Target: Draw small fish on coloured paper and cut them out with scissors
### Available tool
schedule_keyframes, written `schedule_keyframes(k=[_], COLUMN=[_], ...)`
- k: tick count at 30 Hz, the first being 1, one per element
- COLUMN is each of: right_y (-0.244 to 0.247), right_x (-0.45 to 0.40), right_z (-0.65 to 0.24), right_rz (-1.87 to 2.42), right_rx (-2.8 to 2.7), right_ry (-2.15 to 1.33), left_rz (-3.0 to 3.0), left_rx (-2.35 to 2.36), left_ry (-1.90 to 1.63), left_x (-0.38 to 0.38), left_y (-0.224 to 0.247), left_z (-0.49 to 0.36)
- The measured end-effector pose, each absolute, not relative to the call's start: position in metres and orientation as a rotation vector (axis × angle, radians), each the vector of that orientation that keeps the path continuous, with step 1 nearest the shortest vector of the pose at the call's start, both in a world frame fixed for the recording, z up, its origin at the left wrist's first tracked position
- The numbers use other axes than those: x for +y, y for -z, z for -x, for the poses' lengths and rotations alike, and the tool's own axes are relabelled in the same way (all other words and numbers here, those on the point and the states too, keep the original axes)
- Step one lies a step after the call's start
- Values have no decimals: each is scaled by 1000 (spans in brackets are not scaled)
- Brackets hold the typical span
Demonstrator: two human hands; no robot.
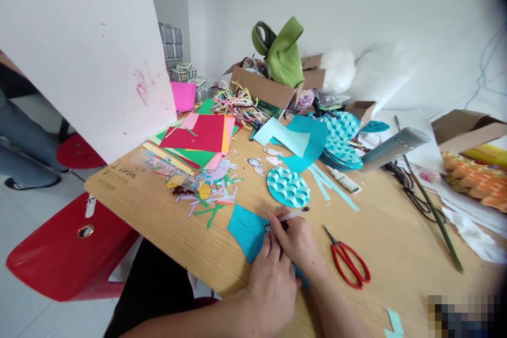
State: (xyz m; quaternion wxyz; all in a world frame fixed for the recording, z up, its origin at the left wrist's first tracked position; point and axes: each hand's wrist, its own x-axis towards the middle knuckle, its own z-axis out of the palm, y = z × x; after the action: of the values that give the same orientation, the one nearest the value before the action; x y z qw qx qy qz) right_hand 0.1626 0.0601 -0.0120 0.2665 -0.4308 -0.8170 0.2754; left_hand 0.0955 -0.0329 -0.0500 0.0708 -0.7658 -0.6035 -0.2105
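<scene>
Bare left hand here, fingers laid out, pressing bright blue paper on the pale wooden table; right hand pinches a slim whitish pen, red-handled metal scissors to its right.

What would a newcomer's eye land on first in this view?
Probably the bright green bag rising from the cardboard box at the back, or the glossy red stool at lower left. Nearer the middle, the right hand grips a pen over blue paper, with red-handled scissors lying on the tabletop to its right.
</scene>
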Motion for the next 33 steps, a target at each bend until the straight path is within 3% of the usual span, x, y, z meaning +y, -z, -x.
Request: schedule_keyframes(k=[33], right_y=[11], right_x=[60], right_z=[-162], right_rz=[1187], right_rx=[-2349], right_ry=[-651], left_rz=[2277], left_rx=[-1787], left_ry=[605], left_x=[-34], left_y=[48], left_z=[-96])
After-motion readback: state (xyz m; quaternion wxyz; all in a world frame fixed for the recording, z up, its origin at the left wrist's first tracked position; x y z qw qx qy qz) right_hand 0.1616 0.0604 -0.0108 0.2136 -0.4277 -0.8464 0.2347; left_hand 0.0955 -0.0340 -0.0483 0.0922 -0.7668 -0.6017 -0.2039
